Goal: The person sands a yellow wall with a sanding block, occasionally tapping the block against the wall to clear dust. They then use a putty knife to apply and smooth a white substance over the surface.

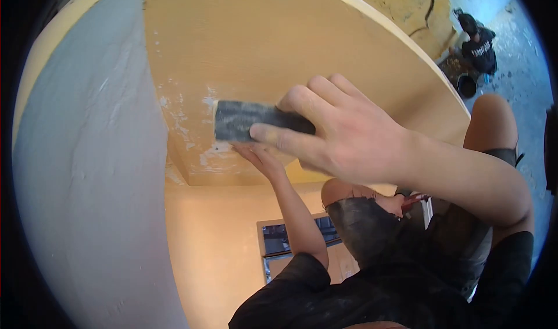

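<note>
My right hand (349, 131) reaches in from the right with a dark, dusty sanding block (235, 117) in its grip. The thumb lies along the near face and the other fingers curl over the far edge. The block is at the orange painted surface (232, 44), over a strip of whitish scuffed patches (180, 122). Just below the block, my left hand (261, 157) has its fingers stretched out toward the same surface, their tips partly hidden behind the block.
A smooth grey surface (87, 172) meets the orange one along a straight edge. Below is a peach wall (209, 230) with a window (276, 239). My bent knees show at right. Far down on the bluish floor (514, 44), another person (479, 50) crouches near a dark bucket (467, 86).
</note>
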Demonstrator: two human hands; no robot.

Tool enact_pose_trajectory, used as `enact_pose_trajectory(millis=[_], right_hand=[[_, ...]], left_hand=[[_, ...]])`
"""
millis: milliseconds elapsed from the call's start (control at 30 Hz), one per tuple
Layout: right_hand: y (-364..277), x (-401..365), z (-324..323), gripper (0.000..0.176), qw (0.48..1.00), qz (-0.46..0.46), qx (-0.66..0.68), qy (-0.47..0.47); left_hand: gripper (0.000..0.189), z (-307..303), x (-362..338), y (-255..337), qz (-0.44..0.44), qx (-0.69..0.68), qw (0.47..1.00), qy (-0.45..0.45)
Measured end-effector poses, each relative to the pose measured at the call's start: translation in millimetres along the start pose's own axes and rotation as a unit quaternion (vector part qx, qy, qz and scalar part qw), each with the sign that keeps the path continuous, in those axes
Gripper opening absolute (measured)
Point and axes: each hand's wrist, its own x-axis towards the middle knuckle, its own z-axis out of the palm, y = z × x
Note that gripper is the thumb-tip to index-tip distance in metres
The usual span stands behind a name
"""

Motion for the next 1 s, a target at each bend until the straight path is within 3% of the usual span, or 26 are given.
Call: enact_pose_trajectory(millis=[33, 133, 233, 367, 433, 500, 567, 667, 733, 767, 833, 933, 1000], right_hand=[[3.4, 7.0, 11.5, 0.035, 1.0, -0.013, -0.002, -0.003], [11.4, 27.0, 35.3, 0.034, 0.998, -0.046, -0.021, 0.045], [13.9, 39.3, 33.6, 0.037, 0.995, -0.071, -0.003, 0.073], [36.2, 43.7, 34.5, 0.049, 0.995, -0.065, -0.002, 0.079], [52.9, 42.6, 43.2, 0.055, 0.994, -0.073, -0.004, 0.08], [53.6, 38.6, 55.2, 0.063, 0.993, 0.005, -0.029, 0.116], [44.3, 32.4, 67.2, 0.064, 0.994, -0.009, -0.028, 0.105], [41.7, 27.9, 79.8, 0.066, 0.994, -0.03, -0.035, 0.101], [42.3, 31.0, 89.0, 0.065, 0.991, -0.019, -0.064, 0.117], [41.6, 31.6, 92.5, 0.065, 0.991, -0.023, -0.064, 0.118], [45.1, 28.6, 95.2, 0.06, 0.992, -0.027, -0.058, 0.111], [44.5, 26.4, 100.7, 0.053, 0.991, -0.041, -0.073, 0.105], [43.4, 27.8, 96.4, 0.051, 0.991, -0.041, -0.067, 0.105]], left_hand=[[0.087, -8.6, -1.0, 28.0, -0.066, -0.018, 0.997, -0.022], [0.098, -7.0, 3.4, 8.0, -0.012, 0.006, 1.0, -0.02], [0.111, 6.1, 11.0, 34.2, -0.038, -0.004, 0.999, -0.02], [0.117, 15.0, 5.7, 3.8, -0.027, 0.046, 0.997, 0.057], [0.12, 18.5, 11.9, -6.6, -0.022, 0.041, 0.998, 0.049], [0.121, 18.8, 13.1, -9.1, -0.02, 0.035, 0.997, 0.06], [0.121, 13.2, 10.6, -12.7, -0.026, 0.025, 0.998, 0.058], [0.11, 0.7, 4.6, 10.4, -0.05, 0.07, 0.996, 0.032], [0.087, -9.0, 8.4, 39.7, -0.11, -0.06, 0.992, -0.015], [0.087, -13.6, 5.9, 62.9, -0.109, -0.062, 0.992, -0.012], [0.067, -15.3, -1.9, 112.0, -0.054, -0.236, 0.969, -0.051], [0.056, -4.8, 4.7, 138.4, 0.006, -0.301, 0.953, -0.032], [0.054, 4.1, 10.0, 152.9, 0.0, -0.323, 0.946, -0.014]])
